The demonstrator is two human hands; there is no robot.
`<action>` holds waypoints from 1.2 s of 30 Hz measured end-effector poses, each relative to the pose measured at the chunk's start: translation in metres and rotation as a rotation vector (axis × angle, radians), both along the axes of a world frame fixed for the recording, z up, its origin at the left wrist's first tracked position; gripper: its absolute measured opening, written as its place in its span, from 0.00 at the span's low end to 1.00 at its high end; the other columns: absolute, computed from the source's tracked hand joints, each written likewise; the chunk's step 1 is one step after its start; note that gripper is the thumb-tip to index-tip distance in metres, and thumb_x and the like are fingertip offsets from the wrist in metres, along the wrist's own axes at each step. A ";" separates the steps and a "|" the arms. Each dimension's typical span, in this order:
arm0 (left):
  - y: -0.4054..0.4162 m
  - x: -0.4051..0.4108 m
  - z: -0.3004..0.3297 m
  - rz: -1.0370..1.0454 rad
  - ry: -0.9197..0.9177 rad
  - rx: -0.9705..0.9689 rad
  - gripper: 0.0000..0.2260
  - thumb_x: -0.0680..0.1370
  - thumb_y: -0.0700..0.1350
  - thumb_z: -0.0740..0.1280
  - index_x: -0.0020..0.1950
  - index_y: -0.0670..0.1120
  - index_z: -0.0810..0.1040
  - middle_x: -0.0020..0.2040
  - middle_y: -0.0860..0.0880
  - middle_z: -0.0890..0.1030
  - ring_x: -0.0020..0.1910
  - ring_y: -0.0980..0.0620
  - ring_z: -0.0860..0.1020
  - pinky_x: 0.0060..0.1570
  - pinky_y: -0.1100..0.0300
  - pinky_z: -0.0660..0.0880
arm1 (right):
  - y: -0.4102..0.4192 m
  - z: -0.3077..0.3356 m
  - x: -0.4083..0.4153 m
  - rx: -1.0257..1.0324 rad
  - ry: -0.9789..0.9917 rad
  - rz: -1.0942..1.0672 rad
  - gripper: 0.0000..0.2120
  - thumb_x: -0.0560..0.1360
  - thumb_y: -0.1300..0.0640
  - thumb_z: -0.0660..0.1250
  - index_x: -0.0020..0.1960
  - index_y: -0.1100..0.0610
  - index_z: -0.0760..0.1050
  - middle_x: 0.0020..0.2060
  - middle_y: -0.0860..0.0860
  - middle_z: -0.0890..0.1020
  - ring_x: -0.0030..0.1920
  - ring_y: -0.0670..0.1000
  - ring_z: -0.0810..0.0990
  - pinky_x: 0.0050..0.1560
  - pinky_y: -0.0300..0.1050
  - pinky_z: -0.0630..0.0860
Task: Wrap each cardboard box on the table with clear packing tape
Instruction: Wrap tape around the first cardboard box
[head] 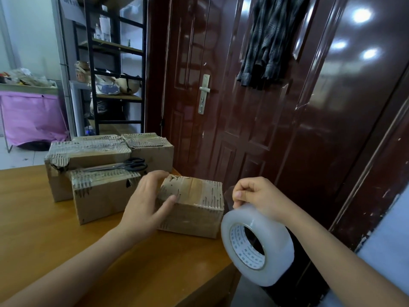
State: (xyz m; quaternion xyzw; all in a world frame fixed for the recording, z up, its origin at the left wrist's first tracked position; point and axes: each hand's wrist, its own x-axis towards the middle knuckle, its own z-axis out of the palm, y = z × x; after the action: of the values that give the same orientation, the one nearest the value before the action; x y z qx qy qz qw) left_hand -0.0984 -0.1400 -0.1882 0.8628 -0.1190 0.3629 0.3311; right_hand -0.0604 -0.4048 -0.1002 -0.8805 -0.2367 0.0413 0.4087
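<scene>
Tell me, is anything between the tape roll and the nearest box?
Nothing visible. The tape roll, held by the right hand, hangs just right of the box; the left hand rests on its far-left side.

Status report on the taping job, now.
Left hand open, resting on the nearest box. Right hand pinching the tape end, tape roll hanging below it. Scissors parked on a rear box; nothing blocking.

We find no legible text. The white cardboard core of the clear packing tape roll carries rows of small dark repeated print, too small to read. Far above and left of that roll, a white paper sheet on the black metal shelving unit shows cut-off, unreadable letters.
</scene>
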 end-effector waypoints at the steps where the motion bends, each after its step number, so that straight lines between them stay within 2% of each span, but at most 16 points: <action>1: 0.002 0.001 -0.004 -0.008 0.097 0.003 0.32 0.73 0.67 0.55 0.70 0.48 0.67 0.62 0.57 0.68 0.59 0.62 0.67 0.52 0.71 0.64 | 0.001 0.000 0.001 -0.003 -0.001 0.002 0.12 0.78 0.63 0.66 0.36 0.55 0.78 0.33 0.52 0.83 0.37 0.46 0.82 0.44 0.41 0.76; 3: 0.006 0.006 -0.008 -0.055 0.196 0.020 0.37 0.69 0.74 0.54 0.71 0.53 0.65 0.65 0.60 0.65 0.63 0.63 0.65 0.57 0.69 0.64 | 0.003 0.000 0.003 -0.010 0.008 0.003 0.12 0.78 0.63 0.66 0.36 0.56 0.78 0.33 0.52 0.83 0.36 0.46 0.82 0.44 0.42 0.76; 5: 0.010 0.012 -0.008 -0.093 0.203 0.006 0.37 0.67 0.78 0.52 0.66 0.56 0.69 0.66 0.61 0.67 0.65 0.63 0.65 0.61 0.65 0.64 | 0.005 0.000 0.005 -0.015 0.019 0.004 0.12 0.78 0.63 0.66 0.36 0.56 0.78 0.33 0.52 0.83 0.36 0.46 0.82 0.43 0.42 0.76; 8: 0.018 0.020 -0.007 -0.124 0.154 0.004 0.34 0.68 0.77 0.55 0.61 0.54 0.74 0.63 0.59 0.73 0.65 0.61 0.67 0.62 0.64 0.64 | 0.008 0.001 0.007 -0.024 0.033 0.010 0.12 0.78 0.63 0.66 0.36 0.56 0.78 0.32 0.52 0.83 0.35 0.45 0.82 0.41 0.39 0.74; 12: 0.026 0.028 0.003 -0.187 0.138 0.137 0.35 0.69 0.76 0.57 0.57 0.48 0.77 0.61 0.58 0.73 0.63 0.60 0.66 0.60 0.65 0.65 | 0.010 0.001 0.010 -0.036 0.052 0.016 0.11 0.78 0.63 0.66 0.37 0.57 0.78 0.33 0.52 0.83 0.34 0.45 0.81 0.40 0.37 0.74; 15: 0.028 0.033 0.011 -0.241 0.187 0.179 0.40 0.67 0.77 0.57 0.61 0.46 0.75 0.62 0.66 0.67 0.65 0.64 0.62 0.61 0.66 0.64 | 0.010 0.001 0.011 -0.033 0.065 0.015 0.11 0.78 0.63 0.66 0.37 0.57 0.78 0.33 0.52 0.83 0.34 0.45 0.82 0.40 0.39 0.75; 17: 0.029 0.034 0.014 -0.253 0.241 0.188 0.40 0.66 0.77 0.59 0.61 0.46 0.75 0.63 0.69 0.63 0.66 0.65 0.61 0.62 0.63 0.64 | 0.010 0.000 0.012 -0.032 0.073 0.016 0.11 0.78 0.63 0.66 0.37 0.57 0.78 0.33 0.52 0.83 0.34 0.46 0.82 0.40 0.39 0.75; 20: 0.030 0.036 0.018 -0.246 0.347 0.201 0.41 0.63 0.79 0.59 0.61 0.49 0.72 0.66 0.61 0.65 0.67 0.60 0.62 0.62 0.60 0.66 | 0.011 0.001 0.013 -0.029 0.083 0.022 0.11 0.78 0.63 0.66 0.36 0.57 0.78 0.32 0.52 0.83 0.34 0.46 0.81 0.40 0.40 0.76; 25: 0.029 0.038 0.015 -0.258 0.406 0.139 0.37 0.61 0.79 0.61 0.57 0.53 0.69 0.68 0.57 0.67 0.64 0.58 0.67 0.59 0.62 0.68 | 0.013 0.000 0.015 -0.029 0.092 0.023 0.11 0.78 0.63 0.67 0.36 0.57 0.77 0.32 0.51 0.83 0.33 0.44 0.81 0.38 0.38 0.74; 32: 0.030 0.041 0.007 -0.300 0.388 0.053 0.31 0.63 0.77 0.62 0.54 0.57 0.68 0.67 0.60 0.68 0.65 0.61 0.67 0.55 0.71 0.66 | 0.012 -0.002 0.015 -0.009 0.110 0.027 0.11 0.78 0.63 0.66 0.37 0.57 0.77 0.32 0.51 0.82 0.33 0.45 0.81 0.38 0.39 0.75; 36: 0.032 0.038 0.011 -0.377 0.438 -0.025 0.31 0.64 0.76 0.65 0.57 0.56 0.71 0.68 0.64 0.68 0.67 0.65 0.65 0.59 0.65 0.67 | 0.003 0.001 0.011 0.045 0.127 0.035 0.10 0.78 0.63 0.66 0.38 0.59 0.77 0.33 0.53 0.83 0.35 0.48 0.81 0.41 0.41 0.77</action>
State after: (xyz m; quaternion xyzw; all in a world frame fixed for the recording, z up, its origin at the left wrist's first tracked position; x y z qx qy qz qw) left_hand -0.0605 -0.1081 -0.1774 0.8791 -0.1988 0.1016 0.4210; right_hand -0.0492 -0.4014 -0.0992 -0.8624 -0.2268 0.0988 0.4418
